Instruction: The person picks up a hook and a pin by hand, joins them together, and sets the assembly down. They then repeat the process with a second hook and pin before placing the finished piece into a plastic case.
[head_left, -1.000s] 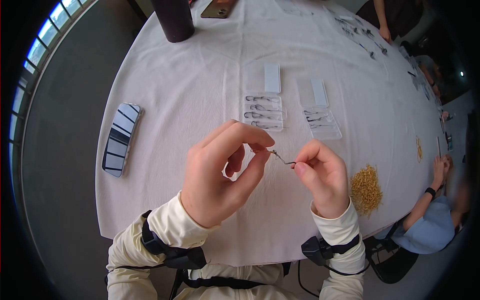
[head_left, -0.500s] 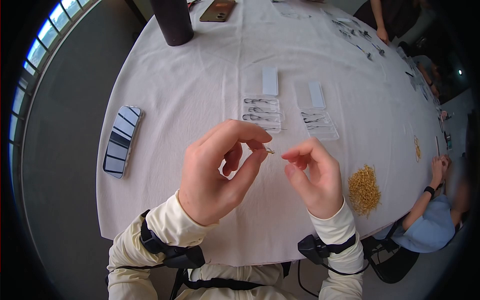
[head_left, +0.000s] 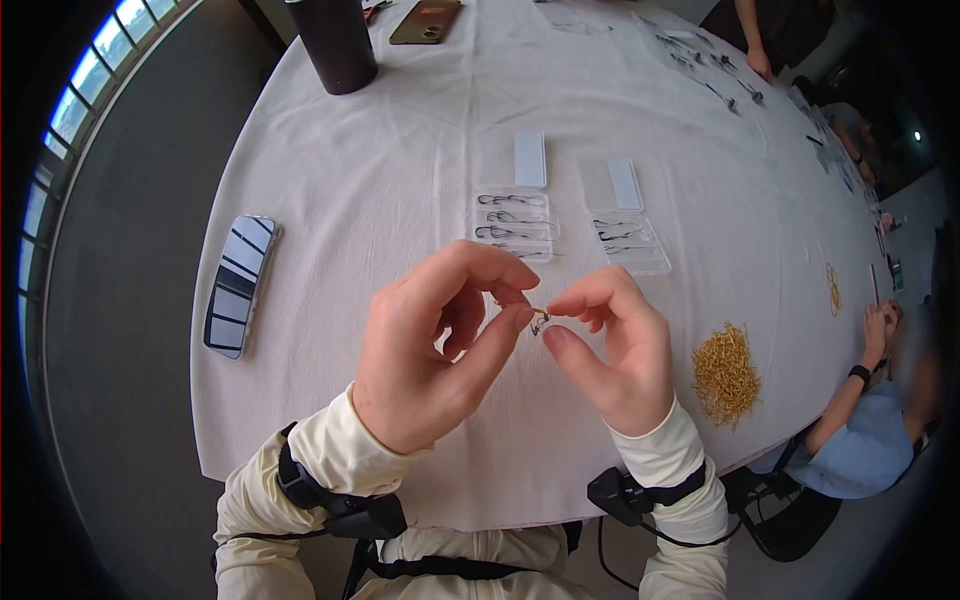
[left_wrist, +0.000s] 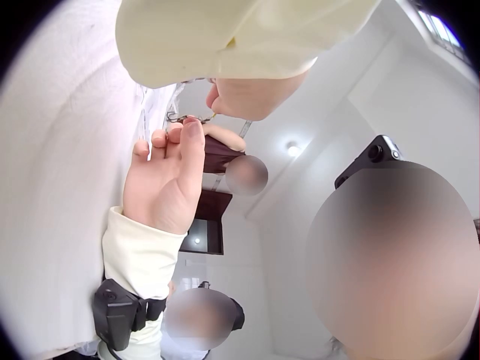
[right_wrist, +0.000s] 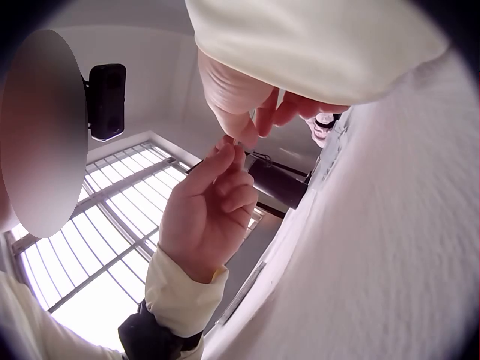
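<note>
White-clothed table (head_left: 380,170) below. Hook (head_left: 538,317) held above it, at chest centre. Left hand (head_left: 425,355) grip pinches its left end, right hand (head_left: 615,365) grip pinches its right end. Long axis roughly left-right. Both hands equally near.

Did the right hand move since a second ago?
Yes. The right hand slid left, away from the gold pile, until its fingertips met the left hand at the little hook.

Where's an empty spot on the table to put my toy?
Bare cloth lies between the phone and the clear boxes, and between the dark cup and those boxes. It is crowded around the boxes and by the gold hook pile.
</note>
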